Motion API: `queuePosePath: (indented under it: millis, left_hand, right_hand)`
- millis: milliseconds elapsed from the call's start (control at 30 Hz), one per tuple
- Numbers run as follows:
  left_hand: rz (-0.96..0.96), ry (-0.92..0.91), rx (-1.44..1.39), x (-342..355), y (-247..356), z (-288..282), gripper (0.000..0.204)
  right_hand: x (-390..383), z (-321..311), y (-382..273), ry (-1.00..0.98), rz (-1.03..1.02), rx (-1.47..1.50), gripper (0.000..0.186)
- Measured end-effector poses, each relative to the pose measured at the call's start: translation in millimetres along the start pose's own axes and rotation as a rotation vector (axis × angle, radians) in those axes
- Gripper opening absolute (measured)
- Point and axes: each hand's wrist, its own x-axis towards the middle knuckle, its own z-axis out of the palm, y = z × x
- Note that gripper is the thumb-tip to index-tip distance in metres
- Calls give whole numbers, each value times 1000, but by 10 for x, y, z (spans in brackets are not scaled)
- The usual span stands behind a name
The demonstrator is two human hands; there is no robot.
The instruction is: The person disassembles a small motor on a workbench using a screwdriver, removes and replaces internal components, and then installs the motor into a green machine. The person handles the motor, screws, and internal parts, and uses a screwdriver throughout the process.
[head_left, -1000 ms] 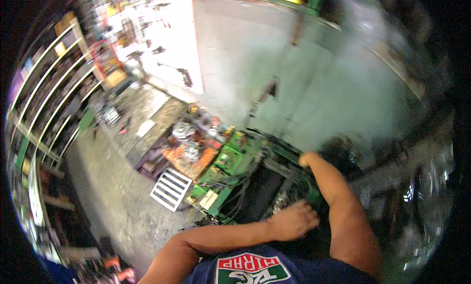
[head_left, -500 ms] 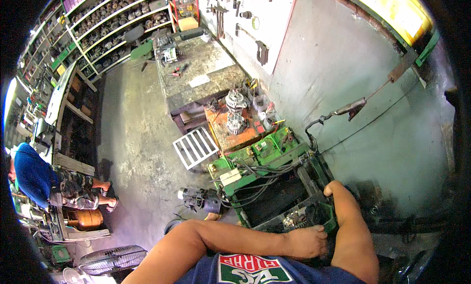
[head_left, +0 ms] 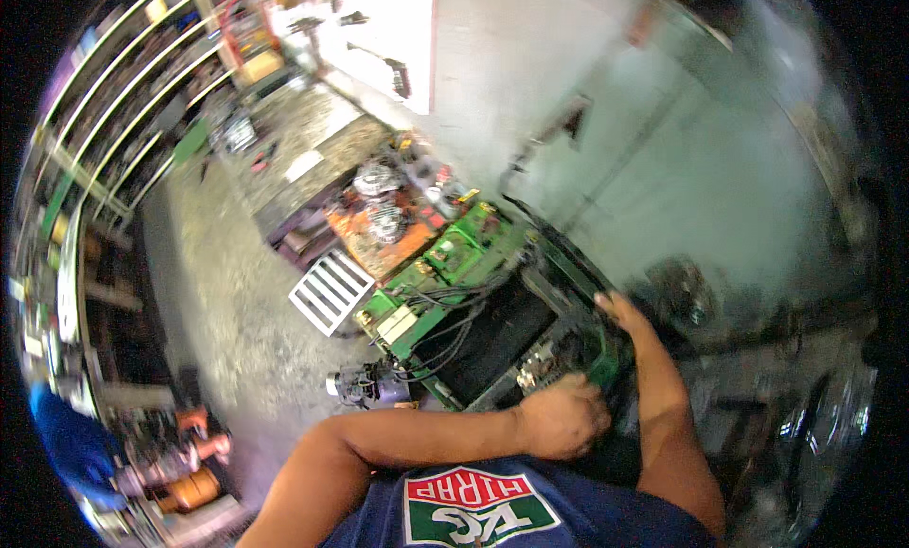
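Observation:
In front of me stands a green metal frame (head_left: 598, 370) with a dark hollow middle. My left hand (head_left: 566, 417) is curled at its near edge, close to some brass-coloured fittings (head_left: 530, 376); what its fingers hold, if anything, is hidden. My right hand (head_left: 620, 313) lies at the frame's right side, its fingers blurred and partly hidden. Along the frame's far end sit green battery-like boxes (head_left: 454, 254) with black cables (head_left: 450, 344) running from them. A small motor (head_left: 365, 385) is at the left of the frame.
Beyond the boxes, alternator-like metal parts (head_left: 386, 221) sit on an orange board (head_left: 352, 240). A white slatted grille (head_left: 329, 292) is left of it, with a workbench (head_left: 294, 136) farther off. At lower left are a person in blue (head_left: 71, 444) and an orange cylinder (head_left: 192, 489).
My view has swung rightward, so the bench and frame sit farther left and blur. My left hand has turned, showing more of its back. My right hand stays by the frame's right side.

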Motion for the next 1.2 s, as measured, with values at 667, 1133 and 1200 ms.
queuePosePath:
  millis: [667,1133,1200]
  left_hand:
    - [444,60,109,718,-921,85,50]
    - [514,39,95,675,-981,20,49]
    - [521,49,92,668,-985,45,48]
  right_hand:
    - [-2361,2234,-255,510,565,609,60]
    - [-2716,2367,-425,472,595,589,51]
    - [-2947,2388,-504,461,613,583,49]
